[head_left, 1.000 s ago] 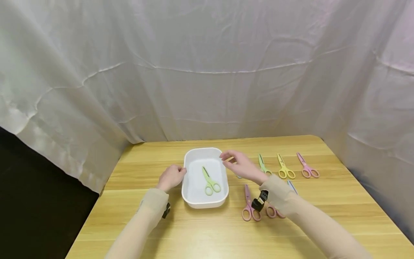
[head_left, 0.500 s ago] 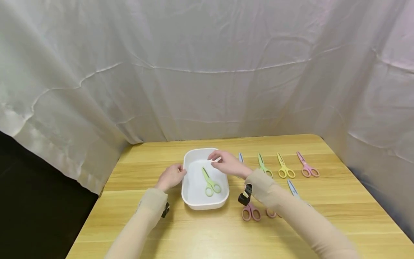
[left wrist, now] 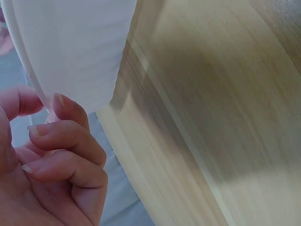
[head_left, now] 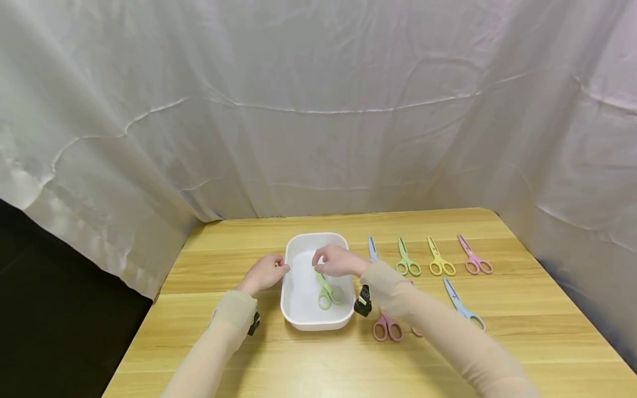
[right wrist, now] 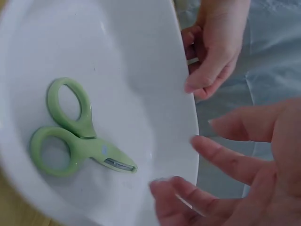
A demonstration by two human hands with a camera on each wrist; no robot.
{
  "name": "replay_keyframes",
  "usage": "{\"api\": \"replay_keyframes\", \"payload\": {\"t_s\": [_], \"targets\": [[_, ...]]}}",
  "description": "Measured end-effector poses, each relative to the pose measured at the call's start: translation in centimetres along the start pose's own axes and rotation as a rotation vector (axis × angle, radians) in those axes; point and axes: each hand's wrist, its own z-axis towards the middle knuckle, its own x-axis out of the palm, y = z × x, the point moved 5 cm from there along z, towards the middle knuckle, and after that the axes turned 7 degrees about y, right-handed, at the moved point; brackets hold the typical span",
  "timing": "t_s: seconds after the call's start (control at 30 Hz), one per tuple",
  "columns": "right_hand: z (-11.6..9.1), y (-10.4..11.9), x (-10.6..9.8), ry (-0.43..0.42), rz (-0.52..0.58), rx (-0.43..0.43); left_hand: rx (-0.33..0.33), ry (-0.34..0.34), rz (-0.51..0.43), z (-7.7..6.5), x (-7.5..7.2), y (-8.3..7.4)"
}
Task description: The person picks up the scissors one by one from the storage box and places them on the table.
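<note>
A white plastic tray (head_left: 301, 296) stands on the table, its near side towards me. My left hand (head_left: 264, 272) pinches the tray's left rim between thumb and forefinger, as the left wrist view shows, with the other fingers curled beneath. Inside the tray lies a pair of light green scissors (right wrist: 96, 147), handle loops towards me. Over the tray's right half hovers my right hand (head_left: 339, 261), fingers loosely bent and apart, nothing between them. In the head view it covers the tips of the green scissors' blades.
To the tray's right, blue scissors (head_left: 372, 250), green scissors (head_left: 405, 260), yellow scissors (head_left: 437, 258) and pink scissors (head_left: 471, 257) lie in a back row. Nearer are more blue scissors (head_left: 459, 303) and pink scissors (head_left: 386, 326), partly under my right forearm. A grey curtain (head_left: 318, 138) hangs behind the table.
My right hand has moved left from the tray's right rim to over its inside, then a little nearer. The tray has shifted slightly towards me. My left hand stays at its left rim.
</note>
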Motion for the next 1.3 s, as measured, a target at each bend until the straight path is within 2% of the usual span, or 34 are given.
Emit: {"api": "replay_keyframes", "payload": {"t_s": [0.17, 0.33, 0.77, 1.03, 1.3], "targets": [[0.5, 0.2, 1.0, 0.11, -0.037, 0.065, 0.019, 0.016, -0.01, 0.1, 0.0, -0.2], [0.5, 0.5, 1.7, 0.183, -0.046, 0.101, 0.034, 0.026, -0.012, 0.2, -0.1, -0.2], [1.3, -0.1, 2.8, 0.292, 0.022, 0.253, 0.039, 0.034, -0.021, 0.4, -0.1, -0.2], [1.9, -0.6, 3.0, 0.351, 0.054, 0.27, 0.039, 0.032, -0.016, 0.3, -0.2, -0.1], [2.1, -1.3, 3.3, 0.366, 0.069, 0.285, 0.035, 0.033, -0.039, 0.4, 0.1, 0.2]]}}
